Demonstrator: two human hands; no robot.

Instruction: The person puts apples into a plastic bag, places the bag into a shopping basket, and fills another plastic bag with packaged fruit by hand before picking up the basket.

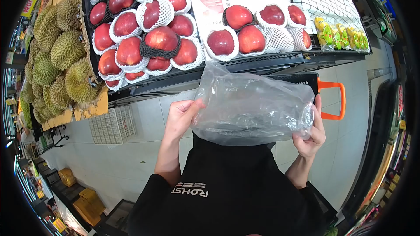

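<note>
A clear plastic bag (253, 105) is stretched sideways between my two hands, in front of my body. My left hand (181, 116) pinches its left end between thumb and fingers. At the other end, my right hand (311, 131) grips the plastic, fingers partly behind it. No contents show through the bag. Just beyond it, red apples (161, 39) in white and black foam nets are stacked on the display. More apples (251, 39) sit to the right, close above the bag, beside a foam net (278, 39).
Durians (68, 48) are piled at the left. Yellow-and-green packets (326, 35) line the stand's right end. Behind the bag is a black basket with an orange handle (343, 100). A white plastic crate (111, 124) stands on the floor under the stand's left side.
</note>
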